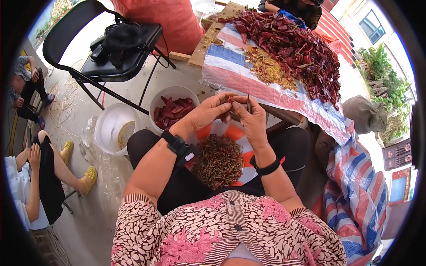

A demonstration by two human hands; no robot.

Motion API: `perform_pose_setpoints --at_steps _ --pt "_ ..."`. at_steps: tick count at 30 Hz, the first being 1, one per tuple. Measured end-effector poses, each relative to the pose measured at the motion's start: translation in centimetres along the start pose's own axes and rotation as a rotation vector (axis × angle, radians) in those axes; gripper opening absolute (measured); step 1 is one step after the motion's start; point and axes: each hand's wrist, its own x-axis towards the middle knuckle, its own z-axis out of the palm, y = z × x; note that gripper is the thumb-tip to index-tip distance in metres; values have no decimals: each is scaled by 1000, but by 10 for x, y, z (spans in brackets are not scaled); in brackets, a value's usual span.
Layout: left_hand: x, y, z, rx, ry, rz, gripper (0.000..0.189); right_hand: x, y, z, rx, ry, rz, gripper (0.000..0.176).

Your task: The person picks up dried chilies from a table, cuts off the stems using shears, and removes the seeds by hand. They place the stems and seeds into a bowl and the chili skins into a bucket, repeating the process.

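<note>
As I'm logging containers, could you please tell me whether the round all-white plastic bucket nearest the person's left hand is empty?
No, dried dark-red chili pods lie inside the bucket nearest the left hand.

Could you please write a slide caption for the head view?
Left hand and right hand handle a red chilli piece over piled stems, near a chilli heap.
</note>
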Motion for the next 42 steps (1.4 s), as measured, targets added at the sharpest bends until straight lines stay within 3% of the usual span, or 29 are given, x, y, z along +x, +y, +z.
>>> perform_pose_setpoints --at_steps 3,6,9,12,15,21,25,29,42 --pt "-3 3 1 109 -15 8 40 -2 -2 3 -1 -17 -41 13" --pt "-2 -6 -1 206 30 8 39 3 18 -7 -382 49 -280 9" --pt "-3 -7 -3 298 24 0 34 -4 4 -1 -576 49 -333 9" --pt "-4 -8 -6 309 23 -65 28 -8 3 5 -871 103 -586 11" --pt "-6 -8 -7 468 48 -108 29 -11 9 5 -939 133 -595 18" --pt "-10 -8 -4 567 27 -115 30 -15 18 7 -727 158 -330 11" --pt "-12 -9 -3 569 1 -72 27 -8 23 4 -346 122 -227 8" --pt "-15 -2 -1 562 -29 -146 25 -13 3 3 -60 76 126 4" --pt "-26 -3 -1 504 -97 -41 21 -20 -1 -17 534 -116 471 4"
